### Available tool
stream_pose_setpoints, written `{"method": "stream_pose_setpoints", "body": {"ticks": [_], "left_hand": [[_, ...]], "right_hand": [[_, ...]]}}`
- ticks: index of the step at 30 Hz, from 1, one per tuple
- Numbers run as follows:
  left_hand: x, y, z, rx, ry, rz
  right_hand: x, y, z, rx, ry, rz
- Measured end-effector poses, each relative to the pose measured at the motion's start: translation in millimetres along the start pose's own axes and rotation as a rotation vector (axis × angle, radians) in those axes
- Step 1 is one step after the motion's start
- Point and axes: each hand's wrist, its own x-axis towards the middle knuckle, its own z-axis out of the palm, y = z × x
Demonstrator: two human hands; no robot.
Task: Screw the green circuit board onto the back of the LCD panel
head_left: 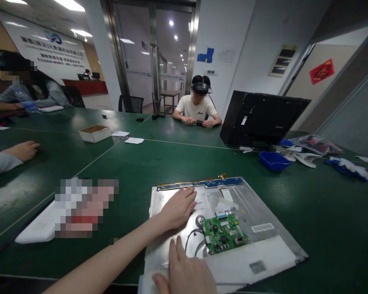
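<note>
A flat metal display panel [257,208] lies back side up on the green table in front of me. My left hand [178,207] rests flat on its upper left area, fingers stretched toward the blue circuit strip [199,183] along the far edge. Nearer to me, my right hand [188,267] lies palm down at the panel's lower left, with the fingers extended and the thumb apart. A green circuit board [224,233] sits right of both hands. Thin black cables [192,237] run beside it, and a white strip [248,261] covers the near edge.
A black monitor [263,118] stands at the back right, behind a blue tray [273,160] and gloves [348,167]. Left are a white device [38,222], a cardboard box [94,133] and a co-worker's hand [26,151]. Another person [198,106] sits across the table [116,163].
</note>
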Motion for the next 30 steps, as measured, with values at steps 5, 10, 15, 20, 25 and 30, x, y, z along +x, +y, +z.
{"method": "stream_pose_setpoints", "body": {"ticks": [5, 10, 15, 20, 25, 30], "left_hand": [[-30, -25, -14.0, 0.092, -0.102, 0.005], [-48, -43, -29.3, 0.113, -0.182, 0.036], [-55, -57, -44.0, 0.133, -0.217, 0.090], [-54, -68, -52.5, 0.131, -0.206, 0.115], [-51, -80, -57.3, 0.180, -0.219, 0.097], [-51, -72, -66.8, 0.210, -0.208, 0.059]], "right_hand": [[-10, 28, -12, 0.062, 0.123, -0.191], [-17, 136, -47, -0.092, 0.441, 0.230], [-25, 202, -41, -0.193, 0.402, 0.289], [-29, 203, -16, -0.184, 0.399, 0.265], [-27, 183, -12, -0.241, 0.383, 0.280], [-28, 172, -15, -0.248, 0.363, 0.300]]}}
